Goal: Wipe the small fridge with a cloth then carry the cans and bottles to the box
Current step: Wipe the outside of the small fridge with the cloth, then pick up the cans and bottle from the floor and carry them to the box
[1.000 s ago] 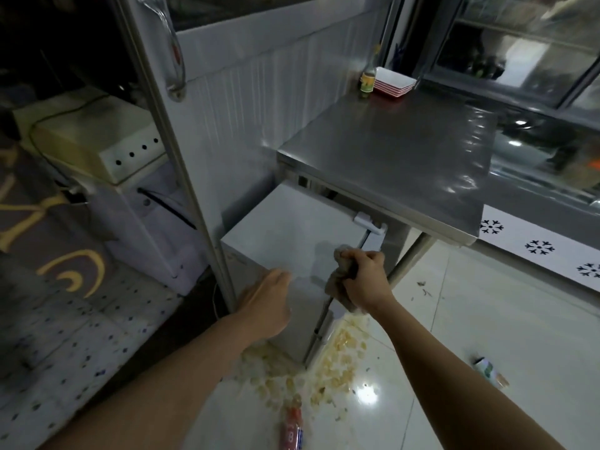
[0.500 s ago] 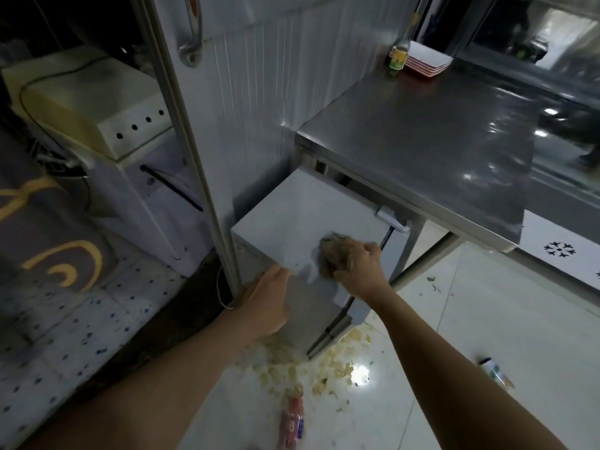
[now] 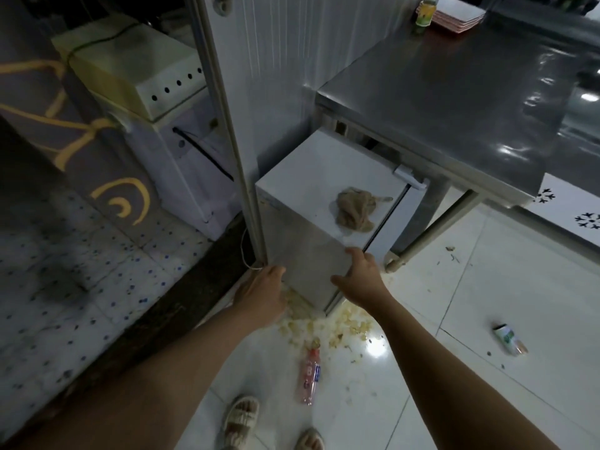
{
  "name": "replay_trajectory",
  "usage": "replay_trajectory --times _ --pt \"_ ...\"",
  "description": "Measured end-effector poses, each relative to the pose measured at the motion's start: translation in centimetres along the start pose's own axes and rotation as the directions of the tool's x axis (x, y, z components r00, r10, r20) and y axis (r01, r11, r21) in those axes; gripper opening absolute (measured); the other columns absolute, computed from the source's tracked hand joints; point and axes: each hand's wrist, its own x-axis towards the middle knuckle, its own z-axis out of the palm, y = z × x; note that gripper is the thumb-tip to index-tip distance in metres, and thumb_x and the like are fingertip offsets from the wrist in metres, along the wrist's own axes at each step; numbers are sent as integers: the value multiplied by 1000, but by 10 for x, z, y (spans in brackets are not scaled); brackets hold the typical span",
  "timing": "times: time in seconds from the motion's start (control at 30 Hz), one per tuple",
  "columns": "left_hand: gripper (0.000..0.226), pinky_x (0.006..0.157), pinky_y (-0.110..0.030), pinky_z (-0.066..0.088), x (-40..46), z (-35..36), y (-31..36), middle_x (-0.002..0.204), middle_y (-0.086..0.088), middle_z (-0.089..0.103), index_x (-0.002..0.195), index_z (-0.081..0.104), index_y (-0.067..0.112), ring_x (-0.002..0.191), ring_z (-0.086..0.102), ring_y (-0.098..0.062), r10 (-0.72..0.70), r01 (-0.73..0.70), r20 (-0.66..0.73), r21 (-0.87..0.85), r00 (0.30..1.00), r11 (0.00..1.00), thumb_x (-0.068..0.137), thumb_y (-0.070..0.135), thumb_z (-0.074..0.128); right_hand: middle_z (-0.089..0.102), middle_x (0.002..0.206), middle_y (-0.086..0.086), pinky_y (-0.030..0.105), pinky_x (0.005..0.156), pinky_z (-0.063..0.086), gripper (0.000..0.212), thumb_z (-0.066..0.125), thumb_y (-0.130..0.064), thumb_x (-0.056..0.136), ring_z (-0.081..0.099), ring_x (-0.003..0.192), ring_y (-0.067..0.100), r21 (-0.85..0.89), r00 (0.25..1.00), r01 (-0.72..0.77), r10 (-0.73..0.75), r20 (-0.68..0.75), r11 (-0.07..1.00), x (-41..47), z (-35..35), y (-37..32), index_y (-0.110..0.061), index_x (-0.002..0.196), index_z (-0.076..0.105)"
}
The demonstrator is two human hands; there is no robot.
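Observation:
The small white fridge [image 3: 308,196] stands under a steel table. A crumpled brown cloth [image 3: 354,210] lies loose on the fridge's top, near its right edge. My right hand [image 3: 362,277] hangs empty in front of the fridge's near corner, fingers relaxed. My left hand [image 3: 261,290] is lower left of that corner, also empty with loosely bent fingers. A pink plastic bottle [image 3: 310,373] lies on the floor below the fridge. A green and white can [image 3: 509,339] lies on the tiles to the right.
The steel table [image 3: 454,102] overhangs the fridge, with a green bottle [image 3: 424,13] and stacked trays [image 3: 457,16] at its far end. Spilled food scraps [image 3: 328,326] lie around the fridge's base. A metal post [image 3: 227,131] runs beside it. My sandalled feet [image 3: 242,418] are below.
My right hand let go of the cloth, left it on the fridge top and drew back toward me. My left hand dropped slightly lower.

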Motion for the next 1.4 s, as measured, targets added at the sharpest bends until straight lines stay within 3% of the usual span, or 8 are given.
replay_trajectory --times 0.33,0.67,0.9,1.2,1.4 --pt "57 105 -40 35 22 7 -73 146 -5 34 141 31 16 131 37 -25 92 -101 126 62 988 993 89 22 52 34 141 18 33 98 40 68 68 -20 81 48 120 33 104 980 -194 197 -20 976 -20 90 -5 -13 139 34" --pt "50 95 -43 43 71 52 -178 131 -8 48 130 40 16 117 47 -29 149 -210 343 149 927 966 84 22 58 32 141 19 37 99 43 67 65 -14 82 47 120 35 183 876 -479 481 37 858 -35 216 9 -11 140 31" --pt "54 91 -38 44 113 150 -218 137 -7 46 135 35 17 121 46 -28 170 -251 379 175 910 952 86 27 56 35 138 16 38 92 47 69 66 -15 81 51 114 32 205 812 -575 583 24 792 -20 309 79 -12 140 30" --pt "61 102 -40 38 188 321 -280 143 -6 40 141 28 16 129 40 -26 210 -311 392 217 896 925 88 27 56 36 133 14 43 89 50 72 67 -14 80 50 113 32 263 734 -650 678 -22 713 45 452 212 -12 140 27" --pt "62 102 -40 38 222 418 -323 145 -4 36 142 27 16 130 38 -25 235 -352 404 245 884 903 88 29 55 34 134 13 42 92 49 80 71 -16 78 46 114 31 234 699 -682 712 -74 693 80 535 290 -11 142 24"
